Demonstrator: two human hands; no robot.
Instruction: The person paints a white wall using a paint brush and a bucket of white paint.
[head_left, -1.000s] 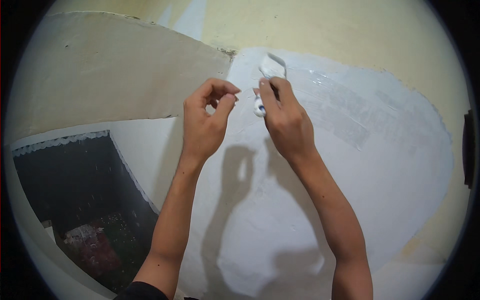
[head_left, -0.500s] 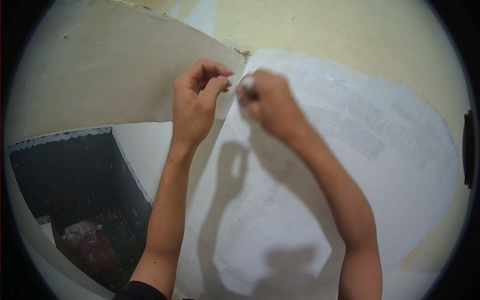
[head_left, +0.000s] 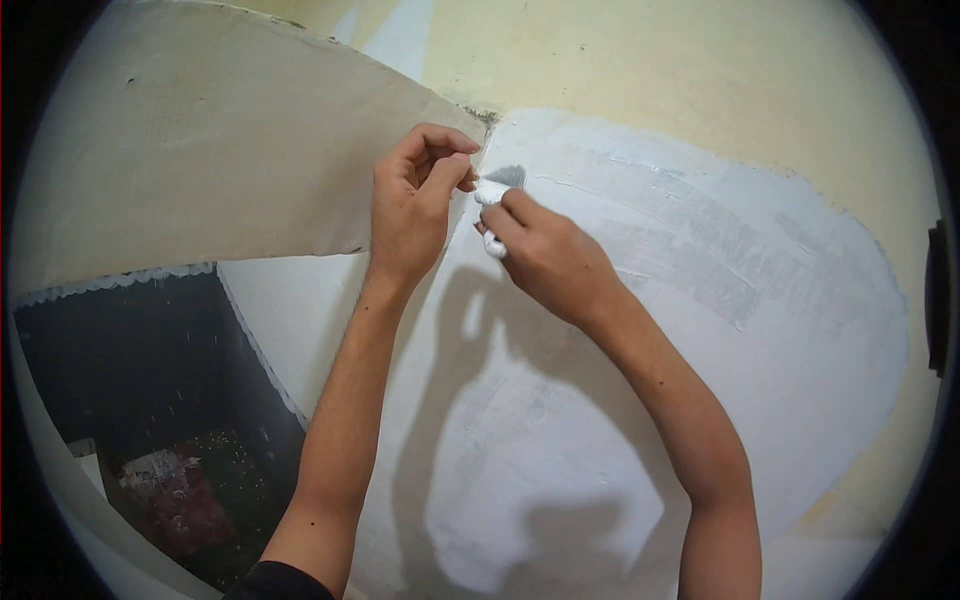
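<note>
My right hand is closed around a small white-coated tool with a grey flared end. Whether that end is a blade or bristles is hard to make out. The tool is up by the inner corner, over the edge of a white-coated wall patch. Close to its left, my left hand is raised with curled fingers and the thumb drawn toward the fingertips, in a pinch. Whatever may be between those fingertips is too small to name. Both hands are near the seam between the beige panel and the white patch.
Yellowish wall surrounds the patch above and right. A crumbly spot marks the corner just above my hands. Below left, a dark opening drops to a speckled floor with a reddish sheet. A dark fixture is at the far right.
My right hand has shifted down and slightly right, and the tool's grey end now shows. The left hand has moved a little to the right, still curled. The view has shifted slightly.
</note>
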